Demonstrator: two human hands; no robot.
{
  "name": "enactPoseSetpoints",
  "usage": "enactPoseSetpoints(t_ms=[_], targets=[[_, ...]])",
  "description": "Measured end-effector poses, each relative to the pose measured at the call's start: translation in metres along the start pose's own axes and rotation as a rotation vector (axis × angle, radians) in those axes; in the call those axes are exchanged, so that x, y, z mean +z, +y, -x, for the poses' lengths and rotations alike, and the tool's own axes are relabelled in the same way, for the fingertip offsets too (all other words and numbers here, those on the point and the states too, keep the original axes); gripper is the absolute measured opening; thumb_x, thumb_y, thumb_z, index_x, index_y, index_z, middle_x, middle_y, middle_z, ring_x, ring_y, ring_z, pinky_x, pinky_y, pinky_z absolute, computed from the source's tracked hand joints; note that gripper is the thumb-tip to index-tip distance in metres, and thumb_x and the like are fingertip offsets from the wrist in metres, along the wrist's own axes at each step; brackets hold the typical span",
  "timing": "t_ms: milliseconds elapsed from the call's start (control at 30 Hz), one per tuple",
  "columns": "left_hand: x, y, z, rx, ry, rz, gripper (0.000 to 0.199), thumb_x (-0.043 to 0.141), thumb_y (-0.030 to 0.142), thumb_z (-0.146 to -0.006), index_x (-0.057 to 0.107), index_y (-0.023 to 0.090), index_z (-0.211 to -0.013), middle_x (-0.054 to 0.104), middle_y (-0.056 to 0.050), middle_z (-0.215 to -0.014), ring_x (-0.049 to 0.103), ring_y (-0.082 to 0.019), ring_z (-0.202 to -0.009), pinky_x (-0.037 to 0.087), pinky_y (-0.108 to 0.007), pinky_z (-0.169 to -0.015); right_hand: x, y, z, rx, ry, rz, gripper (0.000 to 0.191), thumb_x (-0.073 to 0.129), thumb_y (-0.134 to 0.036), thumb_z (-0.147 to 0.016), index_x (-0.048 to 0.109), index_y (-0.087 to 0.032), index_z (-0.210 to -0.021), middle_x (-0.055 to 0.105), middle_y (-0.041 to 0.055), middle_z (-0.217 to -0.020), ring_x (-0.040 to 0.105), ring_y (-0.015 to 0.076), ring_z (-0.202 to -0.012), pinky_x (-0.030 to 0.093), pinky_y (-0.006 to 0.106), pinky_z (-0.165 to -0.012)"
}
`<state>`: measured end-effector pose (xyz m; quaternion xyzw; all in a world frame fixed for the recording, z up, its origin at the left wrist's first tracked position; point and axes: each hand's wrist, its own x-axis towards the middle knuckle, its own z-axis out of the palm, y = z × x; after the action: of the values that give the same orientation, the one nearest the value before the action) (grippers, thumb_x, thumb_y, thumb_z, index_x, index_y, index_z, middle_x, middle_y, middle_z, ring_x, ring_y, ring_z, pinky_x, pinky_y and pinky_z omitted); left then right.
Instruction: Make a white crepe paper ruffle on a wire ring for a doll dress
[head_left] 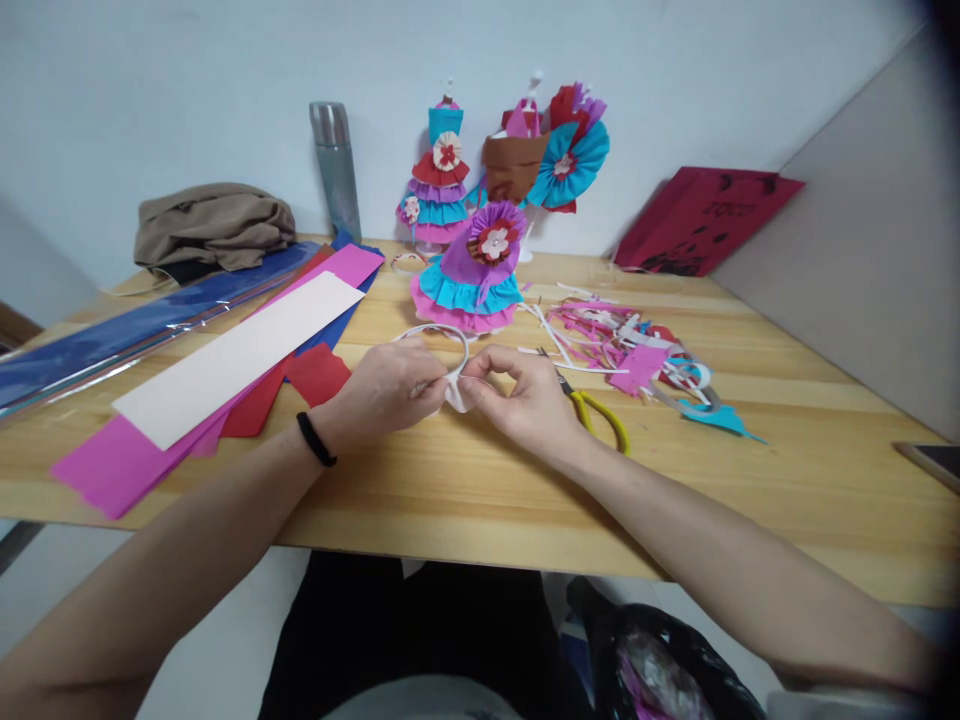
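Two pinches: left hand [386, 393] at nine o'clock, right hand [531, 402] at three, both gripping the white strip [456, 396], its loop [466, 350] toward eleven!

We see bare forearms [660, 510], uncovered as far as the frame shows them, ending in an ungloved left hand [386, 388] and right hand [529, 405]. Around the left wrist we make out a plain black band [316, 440], narrow, rounded and snug. Over the lap we find plain black clothing [405, 625], so dark that we cannot pick out seams or folds. At the bottom edge we notice pale grey cloth [424, 698] with a curved upper outline; we cannot read the small dark marks on it.
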<state>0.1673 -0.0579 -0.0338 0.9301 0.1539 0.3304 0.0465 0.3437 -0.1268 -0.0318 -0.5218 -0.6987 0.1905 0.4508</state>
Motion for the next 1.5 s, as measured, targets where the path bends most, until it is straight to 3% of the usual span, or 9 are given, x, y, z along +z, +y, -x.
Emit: enactPoseSetpoints(t_ms=[233, 400, 500, 633, 767, 933, 1200, 1367, 1500], targets=[[-0.003, 0.001, 0.0, -0.007, -0.017, -0.071, 0.026, 0.048, 0.013, -0.081, 0.046, 0.018, -0.055, 0.05, 0.0, -0.057, 0.048, -0.012, -0.06, 0.038, -0.025, -0.057, -0.001, -0.001, -0.002, 0.026, 0.039, 0.002, 0.007, 0.058, -0.02, -0.074, 0.06, -0.019, -0.068, 0.065, -0.0001, -0.068, 0.058, 0.0155, -0.067, 0.043, 0.029, -0.067], [0.0, -0.001, 0.0, -0.028, 0.0, -0.035, 0.028, 0.048, 0.013, -0.082, 0.049, 0.017, -0.054, 0.052, 0.0, -0.056, 0.049, -0.011, -0.057, 0.038, -0.024, -0.058, -0.001, 0.001, -0.004, 0.108, -0.015, -0.073, 0.013, 0.065, -0.03, -0.071, 0.062, -0.018, -0.072, 0.06, 0.0001, -0.066, 0.054, 0.0149, -0.063, 0.042, 0.03, -0.064], [-0.001, -0.002, -0.001, -0.073, 0.018, 0.031, 0.029, 0.048, 0.011, -0.081, 0.05, 0.016, -0.052, 0.053, 0.001, -0.054, 0.048, -0.01, -0.055, 0.036, -0.023, -0.056, 0.001, 0.007, -0.005, 0.213, -0.078, -0.348, 0.023, 0.07, -0.037, -0.067, 0.061, -0.018, -0.076, 0.062, 0.0008, -0.069, 0.056, 0.0154, -0.064, 0.045, 0.031, -0.065], [-0.007, 0.0, -0.002, -0.177, 0.028, 0.173, 0.029, 0.046, 0.011, -0.081, 0.054, 0.015, -0.054, 0.055, 0.001, -0.054, 0.048, -0.009, -0.057, 0.036, -0.022, -0.055, 0.0, 0.014, -0.008, 0.372, -0.047, -0.73, 0.032, 0.063, -0.05, -0.072, 0.063, -0.021, -0.086, 0.068, 0.0055, -0.082, 0.063, 0.0199, -0.074, 0.05, 0.034, -0.067], [-0.013, 0.004, -0.004, -0.259, 0.052, 0.218, 0.028, 0.046, 0.013, -0.083, 0.053, 0.014, -0.056, 0.052, 0.002, -0.054, 0.046, -0.008, -0.056, 0.034, -0.021, -0.054, -0.002, 0.013, -0.008, 0.429, -0.11, -0.837, 0.043, 0.061, -0.063, -0.071, 0.063, -0.024, -0.089, 0.071, 0.0088, -0.092, 0.067, 0.0249, -0.081, 0.054, 0.039, -0.068], [-0.013, 0.004, -0.005, -0.273, 0.056, 0.209, 0.03, 0.047, 0.015, -0.084, 0.049, 0.014, -0.053, 0.048, 0.002, -0.054, 0.044, -0.008, -0.056, 0.033, -0.021, -0.053, 0.004, 0.008, -0.003, 0.419, -0.24, -0.942, 0.043, 0.076, -0.054, -0.061, 0.065, -0.023, -0.09, 0.071, 0.005, -0.089, 0.068, 0.0208, -0.078, 0.054, 0.037, -0.076], [-0.014, 0.006, -0.004, -0.324, 0.059, 0.28, 0.029, 0.046, 0.014, -0.084, 0.056, 0.014, -0.056, 0.051, 0.002, -0.056, 0.046, -0.007, -0.054, 0.034, -0.019, -0.049, 0.012, 0.014, -0.004, 0.473, -0.007, -0.886, 0.032, 0.083, -0.035, -0.057, 0.057, -0.019, -0.068, 0.062, -0.0001, -0.064, 0.057, 0.0133, -0.059, 0.048, 0.029, -0.06], [-0.013, 0.008, -0.005, -0.37, 0.037, 0.347, 0.03, 0.046, 0.015, -0.085, 0.057, 0.013, -0.056, 0.052, 0.002, -0.055, 0.047, -0.007, -0.052, 0.034, -0.019, -0.047, 0.012, 0.017, -0.003, 0.336, 0.018, -0.71, 0.028, 0.077, -0.035, -0.063, 0.057, -0.019, -0.075, 0.059, -0.0029, -0.067, 0.053, 0.0121, -0.061, 0.044, 0.028, -0.063], [-0.009, 0.004, -0.004, -0.274, 0.042, 0.232, 0.029, 0.045, 0.014, -0.084, 0.055, 0.014, -0.057, 0.053, 0.002, -0.054, 0.047, -0.008, -0.053, 0.034, -0.021, -0.05, 0.007, 0.017, -0.004, 0.209, 0.134, -0.471, 0.027, 0.073, -0.03, -0.065, 0.058, -0.02, -0.085, 0.062, -0.0006, -0.08, 0.058, 0.0146, -0.071, 0.046, 0.03, -0.068]])
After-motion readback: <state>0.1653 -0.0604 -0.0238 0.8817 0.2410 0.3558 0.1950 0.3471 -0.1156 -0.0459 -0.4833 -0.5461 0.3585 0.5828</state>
